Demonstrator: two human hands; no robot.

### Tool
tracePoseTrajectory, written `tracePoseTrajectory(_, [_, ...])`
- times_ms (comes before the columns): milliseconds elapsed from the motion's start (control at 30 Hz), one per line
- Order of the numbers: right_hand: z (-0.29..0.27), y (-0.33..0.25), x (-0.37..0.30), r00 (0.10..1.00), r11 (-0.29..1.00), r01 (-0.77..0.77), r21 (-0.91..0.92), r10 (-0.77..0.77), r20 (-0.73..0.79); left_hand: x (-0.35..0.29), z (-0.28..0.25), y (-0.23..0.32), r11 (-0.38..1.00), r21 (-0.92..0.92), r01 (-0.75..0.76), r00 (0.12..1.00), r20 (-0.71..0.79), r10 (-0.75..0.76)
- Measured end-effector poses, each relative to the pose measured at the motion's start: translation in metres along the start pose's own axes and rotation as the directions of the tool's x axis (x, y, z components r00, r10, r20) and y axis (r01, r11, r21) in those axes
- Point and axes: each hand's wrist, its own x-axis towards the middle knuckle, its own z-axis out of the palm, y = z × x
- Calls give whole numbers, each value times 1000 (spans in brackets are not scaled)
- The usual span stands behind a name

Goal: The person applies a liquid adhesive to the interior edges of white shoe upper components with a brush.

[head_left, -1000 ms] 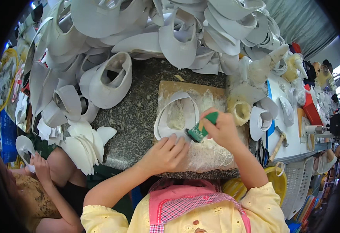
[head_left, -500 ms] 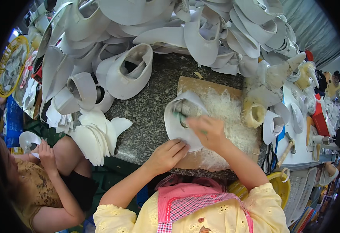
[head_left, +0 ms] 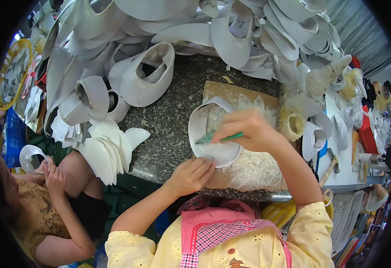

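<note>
A white ring-shaped piece (head_left: 192, 129), curved like a shoe upper, lies on a cardboard sheet (head_left: 214, 88) smeared with dried whitish residue. My left hand (head_left: 191, 175) pinches its near edge, fingers together on the rim. In my right hand (head_left: 244, 129), a green-handled brush (head_left: 204, 139) is gripped, its head lowered to the inner left side of the piece. The hand covers part of the ring's far right side, and motion softens its outline. To the left of my left hand lies a fanned stack of white cut pieces (head_left: 108, 149).
Similar white pieces (head_left: 146, 87) pile up along the far side of the speckled stone tabletop (head_left: 153, 125). A residue-crusted container (head_left: 292, 126) and a hammer (head_left: 329, 167) are at the right. A seated person (head_left: 52, 201) at the left holds another white piece.
My right hand has risen a little and turned; the brush has moved down along the inner left side of the ring. My left hand keeps its hold on the near edge.
</note>
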Motion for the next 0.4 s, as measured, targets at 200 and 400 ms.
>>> tracePoseTrajectory(200, [-29, -2, 1, 947, 993, -99, 56, 77, 311, 0, -1, 1, 1000, 12, 7, 1000, 14, -8])
tracePoseTrajectory(400, [-21, 7, -6, 892, 981, -183, 67, 136, 432, 3, -2, 1, 999, 37, -19, 999, 45, 17])
